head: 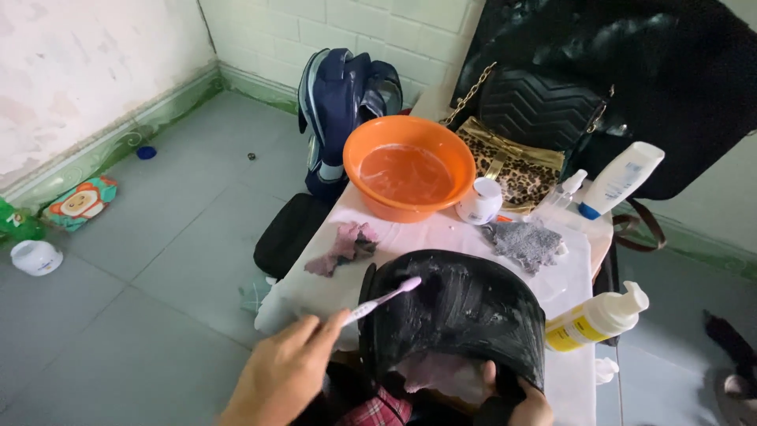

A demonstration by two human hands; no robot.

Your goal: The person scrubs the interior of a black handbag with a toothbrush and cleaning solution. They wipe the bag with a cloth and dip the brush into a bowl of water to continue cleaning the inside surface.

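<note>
Grey floor tiles and a pale brick wall frame a small worktop (441, 237) covered in a white sheet, and right at the bottom edge both hands are busy. Left hand (284, 375) comes in low from the near side, knuckles up, fingers pinched shut around the handle of a pink toothbrush (384, 298), which angles up and to the right so its bristles touch the near left rim of a black bag (457, 315). That bag sits at the near edge of the worktop, its curved glossy face smeared with whitish foam. Right hand (524, 398) is mostly cut off by the frame and tucked beneath the bag's lower right corner; its fingers are curled onto the bag's underside, gripping it, though only the fingertips and part of the back show. A bit of plaid cloth peeks out below, too little to tell what it is.

Just right of the bag lies a yellow pump bottle (595, 319). Further back on the sheet, a purple rag (344, 246) on the left and a grey rag (522, 243) on the right. Behind them, an orange basin (408, 167) holds water, with a small white jar (481, 201) beside it and a white bottle (620, 180) leaning further right. A leopard-print pouch (516, 167) and a quilted black handbag (540, 106) sit at the back, and a navy backpack (339, 99) stands on the floor against the wall.
</note>
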